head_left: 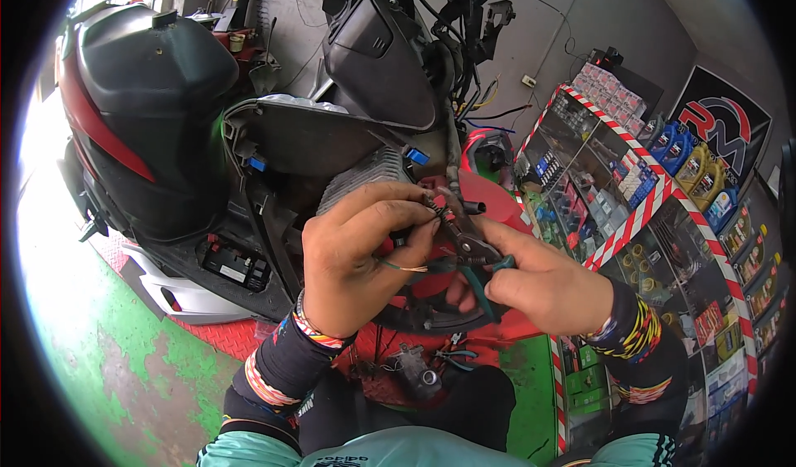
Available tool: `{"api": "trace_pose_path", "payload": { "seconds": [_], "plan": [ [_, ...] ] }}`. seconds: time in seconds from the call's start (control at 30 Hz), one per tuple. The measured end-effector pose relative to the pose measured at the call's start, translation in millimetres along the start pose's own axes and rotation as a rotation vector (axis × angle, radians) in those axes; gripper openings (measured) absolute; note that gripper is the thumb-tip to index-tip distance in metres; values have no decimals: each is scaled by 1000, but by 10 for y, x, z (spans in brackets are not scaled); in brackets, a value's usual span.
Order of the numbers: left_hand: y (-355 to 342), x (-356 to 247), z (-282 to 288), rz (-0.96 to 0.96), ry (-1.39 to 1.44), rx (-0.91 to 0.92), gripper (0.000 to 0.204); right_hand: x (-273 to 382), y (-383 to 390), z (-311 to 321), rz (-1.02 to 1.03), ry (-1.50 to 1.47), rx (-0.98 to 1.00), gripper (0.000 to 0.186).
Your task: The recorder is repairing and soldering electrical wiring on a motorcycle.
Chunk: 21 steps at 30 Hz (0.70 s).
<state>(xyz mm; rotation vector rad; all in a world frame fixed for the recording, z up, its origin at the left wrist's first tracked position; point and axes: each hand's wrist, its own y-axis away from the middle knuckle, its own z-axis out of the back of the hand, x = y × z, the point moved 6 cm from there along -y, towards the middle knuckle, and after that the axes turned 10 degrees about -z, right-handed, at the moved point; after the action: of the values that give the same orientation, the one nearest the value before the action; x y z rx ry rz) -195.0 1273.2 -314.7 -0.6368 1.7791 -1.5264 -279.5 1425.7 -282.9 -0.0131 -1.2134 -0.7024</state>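
In the middle of the view my left hand is closed, thumb and fingertips pinching a small dark ribbed part whose kind I cannot make out. A thin wire with bare copper strands sticks out below that thumb. My right hand is wrapped round pliers with dark metal jaws and green handles. Their jaws point up and left, right beside the small part; whether they bite on it is hard to tell. Behind the hands stands a partly stripped scooter with black body panels.
A black and red scooter seat section is at left, with a battery in its floor. Below my hands, another pair of pliers and a metal part lie on the red platform. A glass display case with striped edges stands at right.
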Motion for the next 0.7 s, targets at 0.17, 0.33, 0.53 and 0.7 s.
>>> {"api": "trace_pose_path", "payload": {
  "seconds": [0.17,0.33,0.53,0.7],
  "plan": [
    [16,-3,-1,69,-1,0,18,77,34,20,143,429,-111,61],
    [-15,-7,-44,-10,37,-14,17,65,30,9,192,419,-114,61],
    [-5,-26,-80,-42,25,-1,17,-66,29,-2,23,30,16,58],
    [20,-8,-105,25,49,-6,18,-62,16,22,41,214,-20,52]
  ]
}}
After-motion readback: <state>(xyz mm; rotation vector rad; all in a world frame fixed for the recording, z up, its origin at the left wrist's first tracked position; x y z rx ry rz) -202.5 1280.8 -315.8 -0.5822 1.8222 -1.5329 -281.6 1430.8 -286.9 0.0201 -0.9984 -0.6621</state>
